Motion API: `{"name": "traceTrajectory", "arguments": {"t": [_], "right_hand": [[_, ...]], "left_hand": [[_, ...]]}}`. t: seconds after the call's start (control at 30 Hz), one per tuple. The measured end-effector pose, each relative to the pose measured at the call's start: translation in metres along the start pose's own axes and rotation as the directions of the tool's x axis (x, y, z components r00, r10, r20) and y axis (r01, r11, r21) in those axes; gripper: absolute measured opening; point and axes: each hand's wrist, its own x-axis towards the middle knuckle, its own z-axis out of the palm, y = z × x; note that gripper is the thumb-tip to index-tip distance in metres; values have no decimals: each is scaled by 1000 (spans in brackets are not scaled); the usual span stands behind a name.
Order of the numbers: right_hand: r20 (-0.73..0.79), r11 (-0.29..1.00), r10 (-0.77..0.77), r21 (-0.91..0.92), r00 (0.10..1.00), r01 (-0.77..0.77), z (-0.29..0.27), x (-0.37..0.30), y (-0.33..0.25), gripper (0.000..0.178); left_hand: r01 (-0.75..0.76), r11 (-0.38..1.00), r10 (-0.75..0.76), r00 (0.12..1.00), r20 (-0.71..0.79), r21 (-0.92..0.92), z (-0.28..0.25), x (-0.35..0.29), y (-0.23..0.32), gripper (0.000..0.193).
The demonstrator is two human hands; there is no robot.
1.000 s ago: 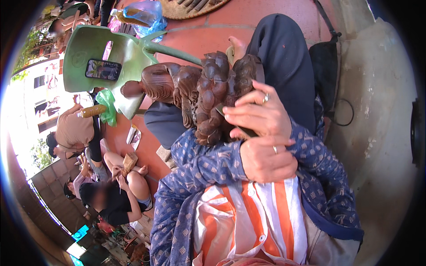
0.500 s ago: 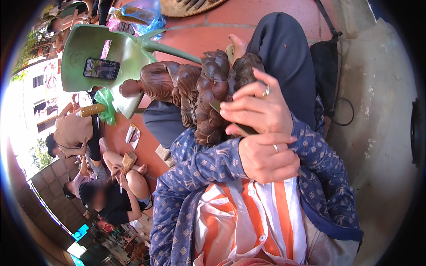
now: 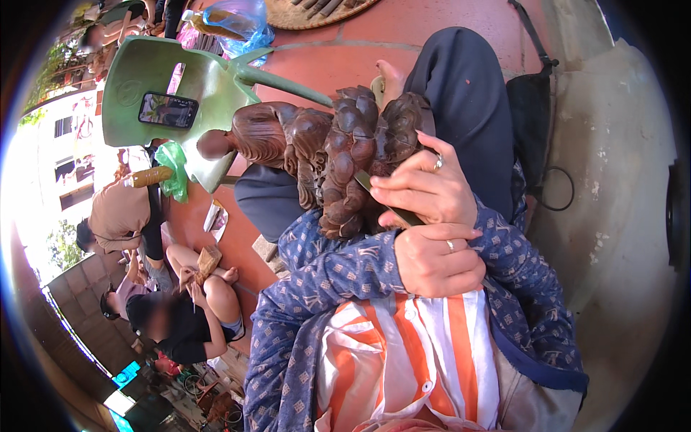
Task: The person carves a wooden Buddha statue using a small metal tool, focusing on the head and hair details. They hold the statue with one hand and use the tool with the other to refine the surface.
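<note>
A dark brown carved wooden statue (image 3: 263, 135) lies sideways across my lap, its head toward the left. Its base of overlapping rounded petals (image 3: 347, 155) faces my hands, beside a further carved lump. My right hand (image 3: 430, 186), wearing a ring, pinches a thin flat dark blade-like strip (image 3: 407, 215) whose tip rests at the petals. My left hand (image 3: 440, 261), also ringed, is closed in a fist just below, against the right wrist. The strip's lower end runs toward that fist; what the left fingers grip is hidden.
A green plastic chair (image 3: 122, 86) with a phone (image 3: 168, 110) on it stands left of the statue. Beyond are a blue plastic bag (image 3: 241, 29) and a round woven tray (image 3: 327, 16). A co-worker (image 3: 180, 317) sits at left holding a wooden block (image 3: 209, 261).
The strip's tip and my right fingers have shifted slightly right across the petals. My left fist has stayed close to the right wrist. The whole view has drifted a little.
</note>
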Motion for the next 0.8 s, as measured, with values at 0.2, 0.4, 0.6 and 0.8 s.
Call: {"name": "traceTrajectory", "arguments": {"t": [0.2, 0.4, 0.6, 0.8], "right_hand": [[-30, 999, -43, 22, 999, 43, -8, 20, 0, 32], [8, 998, -53, 31, 999, 53, -3, 2, 6, 32], [-12, 996, -49, 75, 999, 50, -2, 10, 12, 29], [-22, 995, -60, 78, 998, 61, -6, 14, 6, 33]], "left_hand": [[8, 999, -7, 999, -34, 36, -6, 11, -9, 17], [38, 999, -38, 999, 2, 18, 6, 4, 2, 17], [31, 999, -31, 1000, -2, 25, 5, 4, -7, 18], [38, 999, -38, 999, 13, 35, 2, 11, -3, 20]]}}
